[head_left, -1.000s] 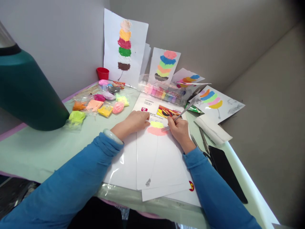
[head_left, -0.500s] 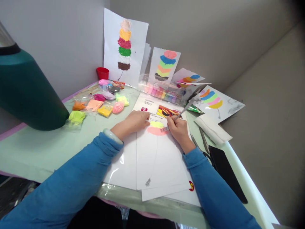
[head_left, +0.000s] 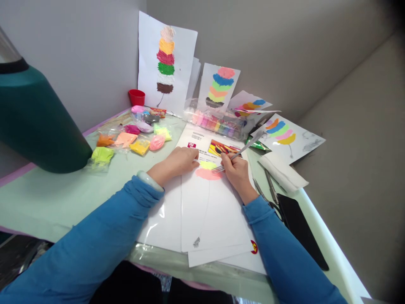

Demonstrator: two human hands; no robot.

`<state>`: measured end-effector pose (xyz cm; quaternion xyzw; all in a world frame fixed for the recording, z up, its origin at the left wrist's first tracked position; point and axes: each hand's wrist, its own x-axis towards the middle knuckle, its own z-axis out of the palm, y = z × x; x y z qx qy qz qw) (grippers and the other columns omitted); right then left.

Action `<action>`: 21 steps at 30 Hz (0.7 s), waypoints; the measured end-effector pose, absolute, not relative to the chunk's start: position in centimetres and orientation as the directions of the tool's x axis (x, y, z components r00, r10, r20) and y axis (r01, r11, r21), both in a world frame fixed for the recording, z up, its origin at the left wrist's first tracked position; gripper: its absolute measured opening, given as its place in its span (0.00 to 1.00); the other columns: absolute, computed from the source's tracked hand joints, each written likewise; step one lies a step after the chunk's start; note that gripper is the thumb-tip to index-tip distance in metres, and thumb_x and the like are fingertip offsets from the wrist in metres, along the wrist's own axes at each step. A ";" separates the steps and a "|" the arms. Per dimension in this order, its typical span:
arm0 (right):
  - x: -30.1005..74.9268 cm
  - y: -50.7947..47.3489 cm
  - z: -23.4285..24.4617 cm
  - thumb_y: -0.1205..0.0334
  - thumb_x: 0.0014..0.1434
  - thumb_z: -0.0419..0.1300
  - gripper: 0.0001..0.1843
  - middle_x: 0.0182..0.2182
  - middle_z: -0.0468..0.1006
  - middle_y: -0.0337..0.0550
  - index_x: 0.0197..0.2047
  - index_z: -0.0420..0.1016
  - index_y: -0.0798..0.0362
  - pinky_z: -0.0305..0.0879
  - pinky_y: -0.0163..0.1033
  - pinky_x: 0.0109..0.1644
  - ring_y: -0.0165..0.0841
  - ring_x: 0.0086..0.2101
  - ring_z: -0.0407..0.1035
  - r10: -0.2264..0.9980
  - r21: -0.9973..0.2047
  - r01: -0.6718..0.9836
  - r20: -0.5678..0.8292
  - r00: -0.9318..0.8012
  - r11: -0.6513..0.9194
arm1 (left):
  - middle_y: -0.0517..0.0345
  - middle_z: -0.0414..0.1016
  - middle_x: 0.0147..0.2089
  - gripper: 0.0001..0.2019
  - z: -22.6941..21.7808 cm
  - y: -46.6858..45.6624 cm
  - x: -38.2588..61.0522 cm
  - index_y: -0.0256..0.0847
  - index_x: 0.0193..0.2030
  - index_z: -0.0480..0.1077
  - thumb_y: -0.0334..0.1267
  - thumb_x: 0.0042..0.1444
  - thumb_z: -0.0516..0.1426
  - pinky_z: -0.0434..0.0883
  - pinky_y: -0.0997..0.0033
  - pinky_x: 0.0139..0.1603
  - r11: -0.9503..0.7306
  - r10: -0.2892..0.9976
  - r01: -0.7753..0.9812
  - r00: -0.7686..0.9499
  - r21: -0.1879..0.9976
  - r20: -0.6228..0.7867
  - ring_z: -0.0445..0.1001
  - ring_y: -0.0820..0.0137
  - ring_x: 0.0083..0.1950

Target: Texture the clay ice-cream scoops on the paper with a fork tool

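My right hand grips a metal fork like a pen, its tines resting on a yellow clay patch above a pink clay patch on a white sheet. My left hand lies flat on the sheet's upper left, fingers pressing the paper down just beside the clay. Both arms wear blue sleeves, and a pale bangle sits on the left wrist.
Bags of coloured clay lie at the left, a clear box of clay sticks behind the sheet. Finished clay pictures lean on the wall. A red cup, metal tools, a black flat object and a dark green bottle stand around.
The fork's tines have shifted slightly up and left from the pink clay's edge onto the yellow patch. My left hand has stayed put.
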<state>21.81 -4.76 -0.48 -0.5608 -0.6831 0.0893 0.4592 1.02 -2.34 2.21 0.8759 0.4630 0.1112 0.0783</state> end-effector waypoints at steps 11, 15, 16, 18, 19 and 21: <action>21.8 -4.6 -0.6 0.52 0.59 0.52 0.19 0.20 0.74 0.40 0.21 0.68 0.52 0.58 0.37 0.30 0.32 0.24 0.67 0.870 -0.591 0.743 0.493 0.024 0.314 | 0.50 0.76 0.38 0.11 2.6 -2.7 1.1 0.39 0.39 0.69 0.38 0.52 0.50 0.63 0.68 0.35 -0.549 0.835 0.797 0.536 0.250 0.123 0.73 0.63 0.39; 22.1 -4.5 -0.7 0.52 0.59 0.51 0.20 0.18 0.72 0.39 0.20 0.67 0.51 0.59 0.37 0.31 0.32 0.23 0.67 0.860 -0.556 0.775 0.509 0.031 0.301 | 0.50 0.76 0.37 0.11 2.5 -2.6 1.0 0.39 0.38 0.69 0.39 0.52 0.50 0.63 0.68 0.35 -0.559 0.828 0.789 0.545 0.254 0.132 0.72 0.63 0.38; 22.1 -4.5 -0.7 0.52 0.59 0.51 0.20 0.17 0.71 0.39 0.19 0.66 0.51 0.59 0.37 0.31 0.32 0.23 0.67 0.858 -0.552 0.778 0.513 0.031 0.301 | 0.50 0.76 0.37 0.11 2.5 -2.6 1.0 0.39 0.38 0.69 0.39 0.52 0.50 0.63 0.68 0.35 -0.561 0.827 0.788 0.546 0.253 0.133 0.72 0.63 0.38; 22.2 -4.5 -0.6 0.52 0.59 0.51 0.21 0.17 0.70 0.38 0.18 0.65 0.51 0.59 0.37 0.31 0.32 0.23 0.67 0.854 -0.554 0.775 0.519 0.036 0.304 | 0.50 0.76 0.37 0.11 2.4 -2.5 1.0 0.39 0.38 0.69 0.39 0.52 0.49 0.62 0.68 0.35 -0.562 0.827 0.790 0.547 0.247 0.131 0.73 0.63 0.38; 22.2 -4.5 -0.6 0.52 0.59 0.51 0.21 0.17 0.70 0.38 0.18 0.65 0.51 0.59 0.37 0.31 0.32 0.23 0.67 0.853 -0.564 0.767 0.520 0.042 0.306 | 0.50 0.76 0.37 0.11 2.4 -2.5 1.0 0.39 0.38 0.69 0.39 0.52 0.49 0.62 0.67 0.35 -0.560 0.828 0.792 0.546 0.243 0.127 0.73 0.63 0.38; 22.1 -4.5 -0.6 0.52 0.59 0.51 0.21 0.17 0.69 0.37 0.19 0.66 0.51 0.59 0.37 0.30 0.31 0.22 0.66 0.853 -0.600 0.736 0.519 0.061 0.313 | 0.50 0.76 0.38 0.11 2.4 -2.4 1.0 0.39 0.39 0.69 0.39 0.52 0.49 0.62 0.67 0.36 -0.555 0.831 0.797 0.543 0.238 0.120 0.73 0.62 0.39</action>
